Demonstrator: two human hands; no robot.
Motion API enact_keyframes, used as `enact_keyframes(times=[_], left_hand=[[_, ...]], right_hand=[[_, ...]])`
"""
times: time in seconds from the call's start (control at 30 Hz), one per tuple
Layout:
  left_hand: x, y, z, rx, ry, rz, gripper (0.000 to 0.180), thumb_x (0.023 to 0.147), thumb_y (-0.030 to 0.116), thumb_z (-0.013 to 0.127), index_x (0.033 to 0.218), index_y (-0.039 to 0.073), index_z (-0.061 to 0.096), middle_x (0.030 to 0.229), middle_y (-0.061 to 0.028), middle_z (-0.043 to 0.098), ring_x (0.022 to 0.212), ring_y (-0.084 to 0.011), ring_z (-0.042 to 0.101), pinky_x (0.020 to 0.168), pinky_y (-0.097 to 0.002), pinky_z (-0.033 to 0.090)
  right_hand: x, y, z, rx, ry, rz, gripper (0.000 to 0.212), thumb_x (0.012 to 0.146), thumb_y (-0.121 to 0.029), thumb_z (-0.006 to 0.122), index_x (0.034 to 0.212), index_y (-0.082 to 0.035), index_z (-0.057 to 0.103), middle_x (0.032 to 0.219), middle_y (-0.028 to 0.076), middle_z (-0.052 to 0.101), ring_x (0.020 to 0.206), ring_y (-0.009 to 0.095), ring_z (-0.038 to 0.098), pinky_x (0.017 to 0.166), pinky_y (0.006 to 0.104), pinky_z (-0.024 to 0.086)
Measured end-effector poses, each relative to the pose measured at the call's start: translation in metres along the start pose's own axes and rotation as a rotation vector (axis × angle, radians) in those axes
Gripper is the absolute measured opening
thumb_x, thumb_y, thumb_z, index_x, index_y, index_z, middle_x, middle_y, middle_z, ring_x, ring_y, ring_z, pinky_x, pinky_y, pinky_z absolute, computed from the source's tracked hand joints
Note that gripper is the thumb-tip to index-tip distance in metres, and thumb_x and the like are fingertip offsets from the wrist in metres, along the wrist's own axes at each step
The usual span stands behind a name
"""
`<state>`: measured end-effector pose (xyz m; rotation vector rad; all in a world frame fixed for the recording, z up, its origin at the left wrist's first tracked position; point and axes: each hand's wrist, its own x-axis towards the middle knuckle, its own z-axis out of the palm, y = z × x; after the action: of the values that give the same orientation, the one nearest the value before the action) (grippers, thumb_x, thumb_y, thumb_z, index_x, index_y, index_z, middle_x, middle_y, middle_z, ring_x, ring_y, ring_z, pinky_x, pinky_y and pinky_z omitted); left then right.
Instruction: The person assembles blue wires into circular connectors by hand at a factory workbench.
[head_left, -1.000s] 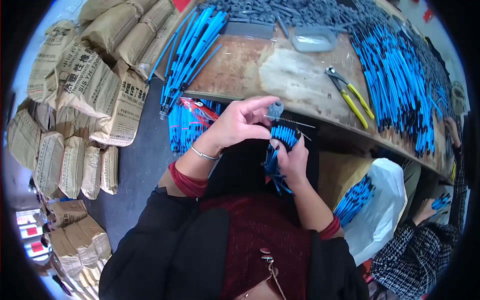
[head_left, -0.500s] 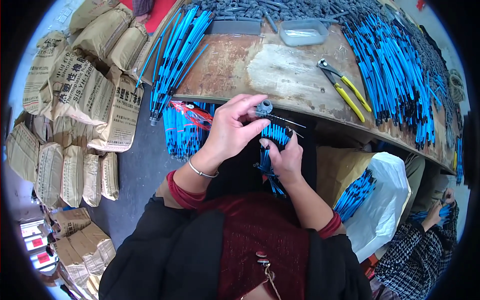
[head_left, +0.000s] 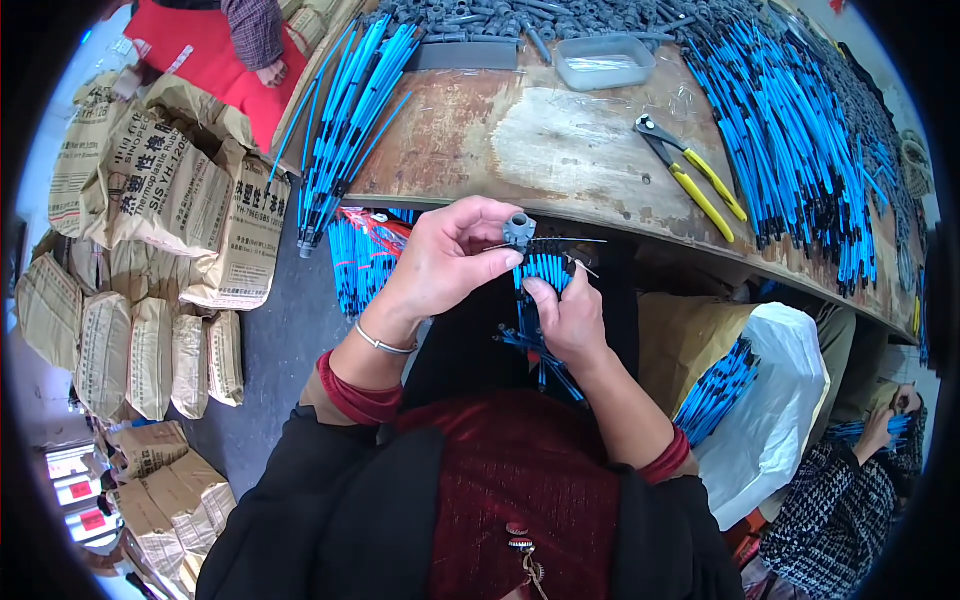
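My left hand (head_left: 447, 258) pinches a grey plastic fitting (head_left: 519, 230) with a round opening at its top, between thumb and fingers. Thin straight wires (head_left: 575, 240) stick out to the right beside the fitting. Just below it, my right hand (head_left: 575, 318) is closed on a bunch of short blue tubes (head_left: 545, 268) with black ends. The fitting sits close against the black ends; whether they touch is not clear. More blue tubes (head_left: 540, 350) hang below, over my lap.
On the wooden table (head_left: 450, 120) lie yellow-handled cutters (head_left: 690, 175), a clear plastic tray (head_left: 604, 66), blue tube piles (head_left: 790, 150) and grey fittings (head_left: 600, 20). A white-lined sack (head_left: 770, 400) stands right, paper sacks (head_left: 160, 190) left. Another person's hand (head_left: 875, 435) works at far right.
My left hand has shifted slightly left and down with the fitting, which is now turned and nearer the black tube ends. A person in red shows more at upper left.
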<state>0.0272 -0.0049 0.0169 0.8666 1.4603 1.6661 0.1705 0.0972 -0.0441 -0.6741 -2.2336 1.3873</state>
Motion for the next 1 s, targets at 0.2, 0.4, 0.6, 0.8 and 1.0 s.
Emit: enact_keyframes(times=[0.2, 0.4, 0.6, 0.8, 1.0], left_hand=[[0.000, -0.004, 0.001, -0.027, 0.055, -0.027, 0.042, 0.075, -0.008, 0.065, 0.114, -0.001, 0.054, 0.104, -0.0077, 0.063, 0.092, -0.0119, 0.060, 0.081, -0.0252, 0.049], [-0.005, -0.011, 0.006, -0.006, 0.168, 0.077, 0.040, 0.076, -0.007, 0.065, 0.114, 0.000, 0.056, 0.099, -0.0041, 0.060, 0.090, -0.0102, 0.059, 0.078, -0.0238, 0.049], [-0.010, -0.009, -0.005, -0.004, 0.024, 0.033, 0.037, 0.077, -0.007, 0.063, 0.113, 0.000, 0.058, 0.097, -0.0018, 0.058, 0.092, -0.0101, 0.058, 0.079, -0.0240, 0.048], [-0.010, -0.009, -0.007, -0.027, 0.071, -0.004, 0.037, 0.077, -0.004, 0.064, 0.113, -0.001, 0.056, 0.097, -0.0049, 0.064, 0.085, -0.0093, 0.059, 0.074, -0.0220, 0.048], [-0.009, -0.011, -0.012, -0.045, 0.061, 0.053, 0.034, 0.078, -0.009, 0.062, 0.110, -0.002, 0.057, 0.099, -0.0059, 0.064, 0.089, -0.0105, 0.060, 0.079, -0.0250, 0.049]], right_hand=[[0.004, 0.000, -0.001, -0.028, -0.031, -0.012, 0.031, 0.085, -0.023, 0.061, 0.103, 0.000, 0.051, 0.080, 0.017, 0.064, 0.074, 0.033, 0.064, 0.066, 0.0368, 0.049], [0.012, -0.002, -0.005, 0.014, -0.115, -0.003, 0.027, 0.088, -0.021, 0.056, 0.103, 0.001, 0.050, 0.079, 0.015, 0.064, 0.072, 0.029, 0.064, 0.066, 0.0359, 0.049], [0.020, 0.000, -0.010, 0.143, -0.219, -0.036, 0.032, 0.088, -0.027, 0.055, 0.101, 0.002, 0.049, 0.080, 0.025, 0.061, 0.075, 0.043, 0.060, 0.065, 0.0453, 0.047], [0.022, -0.010, -0.016, -0.175, -0.340, -0.071, 0.029, 0.089, -0.022, 0.053, 0.105, 0.001, 0.048, 0.079, 0.019, 0.062, 0.074, 0.036, 0.062, 0.068, 0.0389, 0.049], [0.032, -0.008, -0.019, -0.183, -0.395, -0.131, 0.039, 0.089, -0.031, 0.052, 0.099, 0.006, 0.047, 0.083, 0.028, 0.059, 0.081, 0.042, 0.059, 0.067, 0.0472, 0.045]])
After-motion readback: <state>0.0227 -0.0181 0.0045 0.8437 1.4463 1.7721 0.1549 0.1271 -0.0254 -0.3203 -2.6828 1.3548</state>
